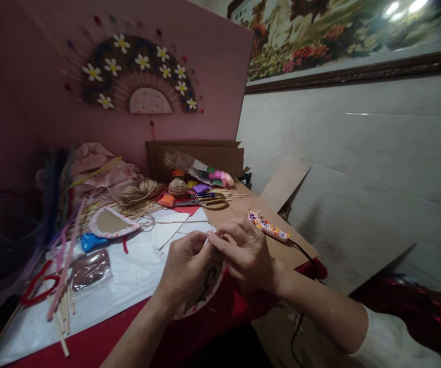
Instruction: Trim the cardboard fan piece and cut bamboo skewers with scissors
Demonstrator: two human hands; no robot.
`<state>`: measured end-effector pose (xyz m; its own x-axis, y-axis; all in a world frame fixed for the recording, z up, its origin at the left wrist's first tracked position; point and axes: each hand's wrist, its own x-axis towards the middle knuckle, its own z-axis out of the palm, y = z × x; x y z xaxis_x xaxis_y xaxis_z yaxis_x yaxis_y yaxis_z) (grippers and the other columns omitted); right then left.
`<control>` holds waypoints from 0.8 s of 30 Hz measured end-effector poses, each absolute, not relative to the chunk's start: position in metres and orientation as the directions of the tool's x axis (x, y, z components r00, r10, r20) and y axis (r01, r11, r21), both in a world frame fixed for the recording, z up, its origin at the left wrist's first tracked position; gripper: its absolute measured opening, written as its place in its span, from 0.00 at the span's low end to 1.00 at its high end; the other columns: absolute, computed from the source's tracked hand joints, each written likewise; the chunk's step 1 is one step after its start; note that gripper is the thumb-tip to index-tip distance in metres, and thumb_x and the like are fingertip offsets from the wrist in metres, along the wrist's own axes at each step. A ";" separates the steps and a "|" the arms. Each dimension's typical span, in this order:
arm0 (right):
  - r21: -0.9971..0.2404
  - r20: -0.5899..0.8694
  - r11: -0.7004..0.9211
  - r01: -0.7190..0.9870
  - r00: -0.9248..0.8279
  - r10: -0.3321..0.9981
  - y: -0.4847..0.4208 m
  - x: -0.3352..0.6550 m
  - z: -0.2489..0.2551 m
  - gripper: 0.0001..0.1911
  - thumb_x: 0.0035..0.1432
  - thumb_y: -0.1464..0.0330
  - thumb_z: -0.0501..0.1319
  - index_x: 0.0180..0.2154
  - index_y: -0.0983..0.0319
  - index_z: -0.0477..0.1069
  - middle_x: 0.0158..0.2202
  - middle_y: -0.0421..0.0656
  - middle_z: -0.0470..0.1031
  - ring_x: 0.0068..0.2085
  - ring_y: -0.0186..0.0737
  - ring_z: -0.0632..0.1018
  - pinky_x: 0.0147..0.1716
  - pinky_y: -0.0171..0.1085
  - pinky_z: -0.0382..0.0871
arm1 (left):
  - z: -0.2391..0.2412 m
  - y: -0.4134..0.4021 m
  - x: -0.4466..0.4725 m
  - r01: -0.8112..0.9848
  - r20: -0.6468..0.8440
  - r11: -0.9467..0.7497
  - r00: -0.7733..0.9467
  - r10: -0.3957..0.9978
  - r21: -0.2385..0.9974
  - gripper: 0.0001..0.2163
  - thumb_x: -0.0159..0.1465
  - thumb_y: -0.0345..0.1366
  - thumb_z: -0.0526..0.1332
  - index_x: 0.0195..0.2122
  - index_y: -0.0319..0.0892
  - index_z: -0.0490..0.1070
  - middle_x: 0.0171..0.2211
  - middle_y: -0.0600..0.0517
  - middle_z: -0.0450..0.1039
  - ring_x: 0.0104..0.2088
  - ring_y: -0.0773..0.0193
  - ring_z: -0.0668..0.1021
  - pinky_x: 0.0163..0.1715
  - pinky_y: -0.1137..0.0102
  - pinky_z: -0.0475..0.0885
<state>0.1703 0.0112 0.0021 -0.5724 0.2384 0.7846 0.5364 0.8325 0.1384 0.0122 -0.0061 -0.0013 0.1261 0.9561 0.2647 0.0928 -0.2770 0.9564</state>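
Observation:
My left hand (184,266) and my right hand (249,255) meet over the table's near edge, both with fingers pinched together. Between and below them is a cardboard piece (208,278) with a dark curved mark and a white-and-pink rim. Both sets of fingertips grip its upper edge, where a bit of white shows; my fingers hide most of that spot. To the left lies a similar cardboard shape (115,224) with a pale spotted rim. White paper cut-outs (170,230) lie just beyond my left hand.
A flower-patterned glue gun (268,227) with a black cord lies to the right. Scissors (214,204), twine balls (177,187) and clay packets (201,188) sit behind. Brown clay (91,268), a blue packet (93,242) and sticks (65,312) lie left. A flowered fan (139,64) is on the pink board.

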 end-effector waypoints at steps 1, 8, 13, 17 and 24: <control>0.102 0.795 0.840 0.533 -0.551 0.253 0.010 0.170 0.002 0.15 0.55 0.76 0.53 0.43 0.64 0.73 0.39 0.49 0.71 0.41 0.45 0.68 0.37 0.44 0.66 | -0.001 -0.006 0.012 0.083 0.256 -0.267 0.126 0.958 0.960 0.08 0.57 0.38 0.61 0.31 0.37 0.73 0.29 0.49 0.77 0.29 0.64 0.76 0.28 0.73 0.69; -0.193 0.856 0.839 0.508 -0.331 0.398 0.006 0.173 0.003 0.14 0.55 0.77 0.54 0.39 0.60 0.74 0.35 0.45 0.68 0.38 0.40 0.69 0.36 0.41 0.66 | -0.001 -0.005 0.009 0.010 0.172 -0.174 0.115 0.978 0.985 0.11 0.55 0.41 0.63 0.30 0.37 0.72 0.26 0.49 0.75 0.26 0.65 0.75 0.25 0.73 0.68; -0.184 0.850 0.776 0.603 -0.299 0.434 0.008 0.175 -0.004 0.17 0.55 0.77 0.54 0.44 0.61 0.73 0.36 0.46 0.67 0.38 0.41 0.69 0.36 0.41 0.66 | -0.002 -0.004 0.007 -0.184 0.106 -0.079 0.143 0.984 0.980 0.10 0.55 0.41 0.64 0.31 0.37 0.72 0.26 0.49 0.76 0.26 0.66 0.75 0.28 0.73 0.69; 0.002 0.817 0.775 0.632 -0.448 0.363 0.004 0.176 -0.006 0.21 0.55 0.76 0.54 0.51 0.64 0.69 0.38 0.49 0.69 0.41 0.45 0.68 0.40 0.44 0.65 | -0.002 -0.004 0.008 -0.270 0.079 -0.035 0.155 0.985 0.962 0.10 0.55 0.39 0.64 0.31 0.37 0.72 0.25 0.50 0.75 0.25 0.66 0.75 0.27 0.73 0.69; -0.118 0.899 0.804 0.583 -0.281 0.335 -0.003 0.180 0.001 0.18 0.53 0.79 0.54 0.42 0.59 0.74 0.35 0.45 0.68 0.37 0.39 0.69 0.33 0.39 0.65 | 0.002 -0.004 0.007 -0.367 0.026 0.010 0.092 0.995 0.930 0.09 0.54 0.38 0.65 0.30 0.37 0.71 0.23 0.52 0.73 0.22 0.67 0.74 0.24 0.73 0.69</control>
